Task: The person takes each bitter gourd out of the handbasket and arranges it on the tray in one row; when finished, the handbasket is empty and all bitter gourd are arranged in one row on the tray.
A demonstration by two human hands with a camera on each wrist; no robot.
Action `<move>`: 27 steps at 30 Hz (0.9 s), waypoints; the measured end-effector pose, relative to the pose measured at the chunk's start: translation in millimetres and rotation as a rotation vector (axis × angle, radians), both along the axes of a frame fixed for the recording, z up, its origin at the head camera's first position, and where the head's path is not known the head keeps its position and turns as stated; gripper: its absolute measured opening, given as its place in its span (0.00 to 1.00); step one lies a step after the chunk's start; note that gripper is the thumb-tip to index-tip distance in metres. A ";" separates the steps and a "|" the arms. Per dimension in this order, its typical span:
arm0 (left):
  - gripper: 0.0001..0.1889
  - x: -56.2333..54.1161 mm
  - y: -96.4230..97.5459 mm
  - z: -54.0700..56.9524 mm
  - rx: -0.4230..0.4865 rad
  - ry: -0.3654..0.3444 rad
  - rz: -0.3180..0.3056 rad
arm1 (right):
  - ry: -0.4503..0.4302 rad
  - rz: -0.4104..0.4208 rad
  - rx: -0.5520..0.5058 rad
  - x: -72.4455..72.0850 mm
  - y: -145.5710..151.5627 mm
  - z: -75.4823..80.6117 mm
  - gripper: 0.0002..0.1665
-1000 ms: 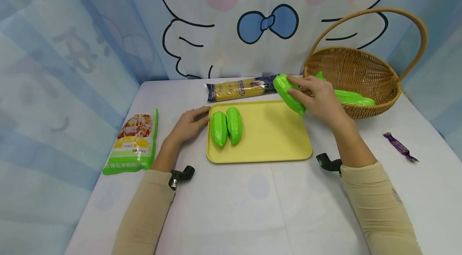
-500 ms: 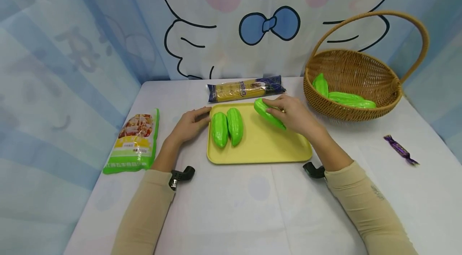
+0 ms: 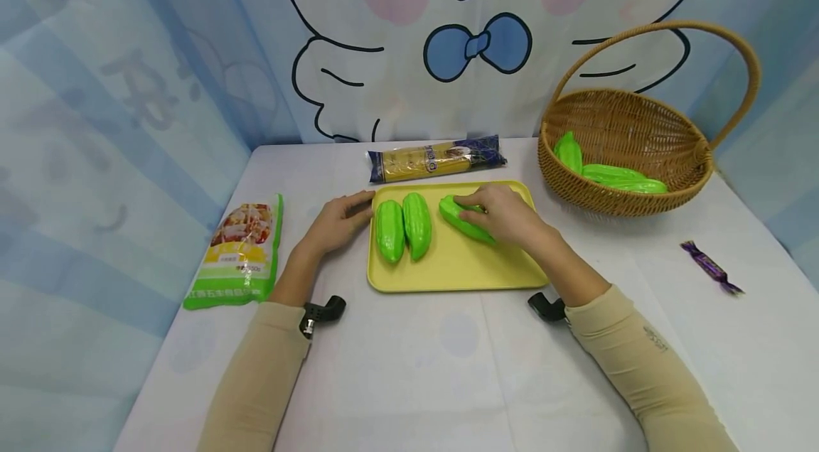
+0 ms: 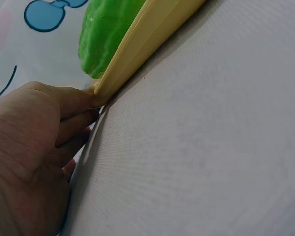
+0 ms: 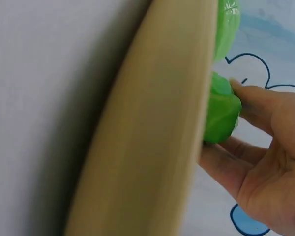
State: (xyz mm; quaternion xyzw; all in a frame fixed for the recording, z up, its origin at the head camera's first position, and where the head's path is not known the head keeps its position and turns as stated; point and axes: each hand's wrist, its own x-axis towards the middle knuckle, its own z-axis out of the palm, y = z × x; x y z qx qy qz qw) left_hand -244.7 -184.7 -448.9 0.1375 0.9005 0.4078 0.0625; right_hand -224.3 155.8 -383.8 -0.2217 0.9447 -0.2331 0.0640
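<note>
My right hand (image 3: 505, 214) pinches a glossy green, ridged bitter melon (image 3: 465, 222) between thumb and fingers, low over the right half of a yellow tray (image 3: 448, 274). In the right wrist view the held bitter melon (image 5: 223, 115) shows end-on just behind the tray's wall (image 5: 147, 128). Two more bitter melons, a left one (image 3: 389, 232) and a right one (image 3: 417, 226), lie side by side at the tray's left end. My left hand (image 3: 335, 224) touches the tray's left edge near the far corner with loosely extended fingers; the left wrist view shows its fingertips (image 4: 91, 98) against that rim.
A wicker basket (image 3: 569, 190) with a tall handle holds several more bitter melons (image 3: 623, 178) at the back right. Behind the tray lies a spaghetti pack (image 3: 435, 159). A green food pouch (image 3: 233, 253) is at left, a purple-wrapped candy (image 3: 712, 267) at right.
My right hand has carried the bitter melon left and down from beside the basket to over the tray. The left hand has stayed at the tray's edge.
</note>
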 end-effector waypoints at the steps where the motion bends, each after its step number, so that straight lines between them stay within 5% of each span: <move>1: 0.26 0.3 -0.3 0.1 0.001 0.000 0.000 | -0.010 0.019 0.006 0.8 -0.2 0.9 0.24; 12: 0.26 1.5 -2.2 0.3 0.004 -0.004 0.000 | -0.150 0.160 0.070 0.7 0.9 12.9 0.33; 27: 0.26 0.4 -0.5 0.8 0.004 -0.008 -0.005 | -0.096 0.170 0.047 -3.4 -4.9 7.8 0.36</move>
